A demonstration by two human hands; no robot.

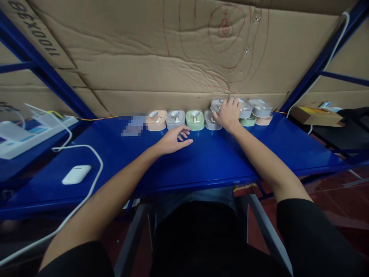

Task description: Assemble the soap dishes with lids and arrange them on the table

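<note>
Small clear-lidded containers line the back of the blue table: a peach one (157, 120), a grey one (175, 119), a green one (195, 119) and another grey one (212, 120). My right hand (230, 111) has its fingers wrapped over a grey container (216, 105) in the upper layer, above the right-hand grey one. Further right, more grey containers (260, 107) are stacked on green and peach ones. My left hand (175, 140) hovers in front of the grey and green containers, empty, with its fingers apart and slightly curled.
On the blue table (196, 165), a white case (76, 174) lies at the left beside a white cable (99, 157). A cardboard sheet (129, 73) stands behind. A power strip (37, 132) is at far left, an open carton (317, 116) at far right.
</note>
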